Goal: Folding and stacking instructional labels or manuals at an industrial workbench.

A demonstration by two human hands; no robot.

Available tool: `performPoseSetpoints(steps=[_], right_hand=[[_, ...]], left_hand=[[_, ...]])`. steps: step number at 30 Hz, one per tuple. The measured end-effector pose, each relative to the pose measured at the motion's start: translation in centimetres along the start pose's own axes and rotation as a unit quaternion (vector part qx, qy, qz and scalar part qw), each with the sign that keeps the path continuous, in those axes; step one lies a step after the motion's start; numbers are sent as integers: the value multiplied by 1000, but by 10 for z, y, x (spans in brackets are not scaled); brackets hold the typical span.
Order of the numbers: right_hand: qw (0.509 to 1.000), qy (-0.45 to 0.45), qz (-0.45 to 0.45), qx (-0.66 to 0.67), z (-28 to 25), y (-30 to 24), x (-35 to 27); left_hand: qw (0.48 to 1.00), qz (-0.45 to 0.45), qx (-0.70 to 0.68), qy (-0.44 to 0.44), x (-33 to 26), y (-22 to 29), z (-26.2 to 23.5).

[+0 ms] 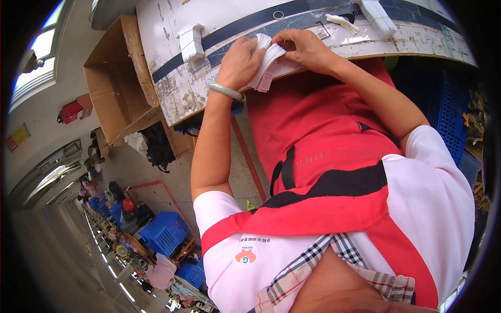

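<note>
A fanned stack of white strips (267, 67), probably labels, is held over the near edge of the worktable. My left hand (241, 61), with a pale bangle (225, 91) on its wrist, is closed around the stack's left side. The fingers of my right hand (305, 49) are bent in a pinch at the stack's upper right edge, touching the strips. The lower ends of some strips look pinkish. To the left of my hands lies a banded white bundle (191, 44). Farther right are a crumpled whitish strip (342, 23) and another white bundle (378, 19).
The worn white worktable (177, 94) has dark tape strips and a small ring (278, 15) on it. An open cardboard box (117, 78) stands against its left end. A blue crate (450, 112) is under the right side. Blue baskets (164, 232) and people line the floor at left.
</note>
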State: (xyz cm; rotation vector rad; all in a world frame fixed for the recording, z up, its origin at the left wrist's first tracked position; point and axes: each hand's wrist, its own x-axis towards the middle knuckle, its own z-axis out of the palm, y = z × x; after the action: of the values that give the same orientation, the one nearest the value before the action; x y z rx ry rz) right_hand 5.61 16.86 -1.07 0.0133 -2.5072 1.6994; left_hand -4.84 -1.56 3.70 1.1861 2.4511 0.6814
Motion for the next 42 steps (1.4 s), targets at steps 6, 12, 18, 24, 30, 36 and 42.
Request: performPoseSetpoints(steps=[6,12,18,24,30,36,42], right_hand=[[999,16,-15,-28,2,1,0],[998,21,-29,-46,2,4,1],[998,35,-31,-36,2,2,-3],[995,58,-59,-51,6,4,-5],[996,60,-53,-45,7,4,-7],[996,57,-50,-43,6,-2,-17],[999,19,-42,-11,2,-6,-32]], left_hand=[[1000,1,22,-15,-1,-1,-3],[999,-5,-15,-30,-4,4,-6],[993,44,99,53,-16,11,13],[999,-15,40,21,-9,2,12],[994,25,93,52,-18,13,16],[992,18,68,101,-21,6,28],[992,18,75,102,-21,5,29]])
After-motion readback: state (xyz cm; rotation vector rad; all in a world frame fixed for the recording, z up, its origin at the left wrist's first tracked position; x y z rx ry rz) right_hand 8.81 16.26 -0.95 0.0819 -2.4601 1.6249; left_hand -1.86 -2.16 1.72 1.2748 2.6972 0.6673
